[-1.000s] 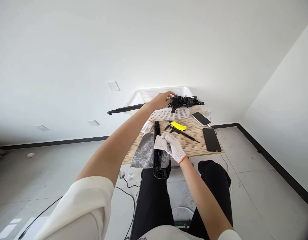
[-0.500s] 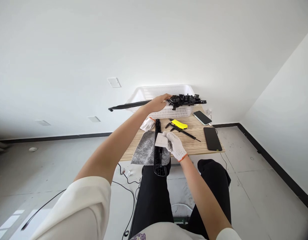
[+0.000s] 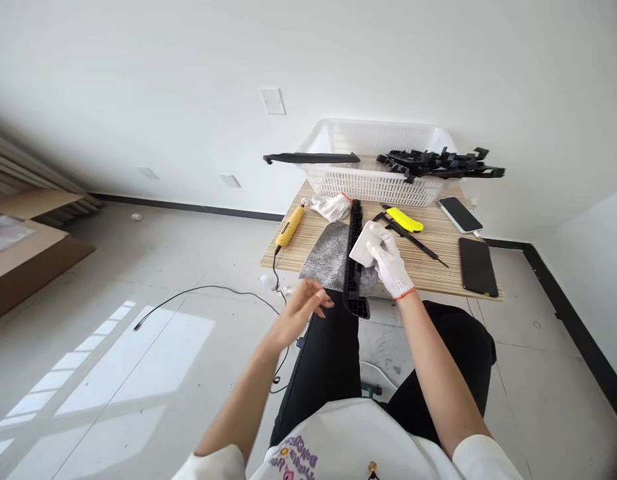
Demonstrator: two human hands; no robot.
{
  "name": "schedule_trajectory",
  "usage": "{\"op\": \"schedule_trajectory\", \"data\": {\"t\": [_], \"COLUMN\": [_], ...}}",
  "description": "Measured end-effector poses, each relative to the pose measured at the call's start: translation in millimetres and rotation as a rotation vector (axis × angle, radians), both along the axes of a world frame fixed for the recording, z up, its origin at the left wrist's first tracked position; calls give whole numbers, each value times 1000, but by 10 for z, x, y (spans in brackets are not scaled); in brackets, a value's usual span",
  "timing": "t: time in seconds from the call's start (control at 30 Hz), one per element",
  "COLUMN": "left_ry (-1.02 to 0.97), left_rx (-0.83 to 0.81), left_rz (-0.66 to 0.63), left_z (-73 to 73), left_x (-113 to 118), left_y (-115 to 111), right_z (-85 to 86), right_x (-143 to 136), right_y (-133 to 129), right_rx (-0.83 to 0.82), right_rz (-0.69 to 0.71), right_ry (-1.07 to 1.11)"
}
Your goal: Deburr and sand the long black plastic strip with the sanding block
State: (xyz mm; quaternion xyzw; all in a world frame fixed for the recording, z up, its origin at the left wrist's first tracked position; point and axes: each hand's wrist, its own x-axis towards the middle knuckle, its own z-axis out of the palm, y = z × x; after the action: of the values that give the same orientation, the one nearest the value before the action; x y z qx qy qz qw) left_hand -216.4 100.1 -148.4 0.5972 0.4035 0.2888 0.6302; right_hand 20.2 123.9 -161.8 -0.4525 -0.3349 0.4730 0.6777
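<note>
My left hand (image 3: 306, 303) is bare, fingers apart and holding nothing, just left of the near end of a long black ribbed part (image 3: 355, 287). That part lies lengthwise over a grey felt cloth (image 3: 325, 257) and sticks out past the table's front edge. In my gloved right hand (image 3: 385, 253) is a flat white block (image 3: 364, 247), held over the ribbed part. A long black strip (image 3: 313, 158) lies across the left side of the white basket (image 3: 378, 188); a pile of black parts (image 3: 438, 165) rests at its right.
On the wooden table (image 3: 418, 271) are a yellow corded tool (image 3: 291, 228), a white glove (image 3: 331, 207), a yellow-handled item (image 3: 404, 220), a black caliper (image 3: 418, 244) and two phones (image 3: 461, 215). A cardboard box (image 3: 33, 257) stands at the far left; cables cross the floor.
My left hand has come back from the basket and down beside the ribbed part. The long black strip now rests on the basket. The view has shifted, showing the yellow corded tool and the box.
</note>
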Motion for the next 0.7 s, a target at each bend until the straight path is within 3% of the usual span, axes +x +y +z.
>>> {"op": "schedule_trajectory", "data": {"t": [0.1, 0.2, 0.4, 0.53, 0.63, 0.7], "left_ry": [-101, -249, -436, -460, -467, -470], "left_rx": [-314, -450, -345, -304, -310, -331], "left_rz": [-99, -162, -205, -196, -189, -209], "left_z": [-220, -334, -402, -443, -472, -485], "left_x": [160, 372, 541, 525, 519, 520], "left_y": [-307, -347, -172, -190, -215, -216], "right_z": [13, 54, 246, 213, 139, 142], "right_x": [14, 34, -54, -218, -278, -254], "right_y": [30, 19, -497, -913, -1012, -941], "right_rx": [-27, -109, -77, -198, -294, -280], "right_rz": [-26, -56, -17, 88, 120, 81], "right_ry": [2, -59, -217, -202, -194, -189]}}
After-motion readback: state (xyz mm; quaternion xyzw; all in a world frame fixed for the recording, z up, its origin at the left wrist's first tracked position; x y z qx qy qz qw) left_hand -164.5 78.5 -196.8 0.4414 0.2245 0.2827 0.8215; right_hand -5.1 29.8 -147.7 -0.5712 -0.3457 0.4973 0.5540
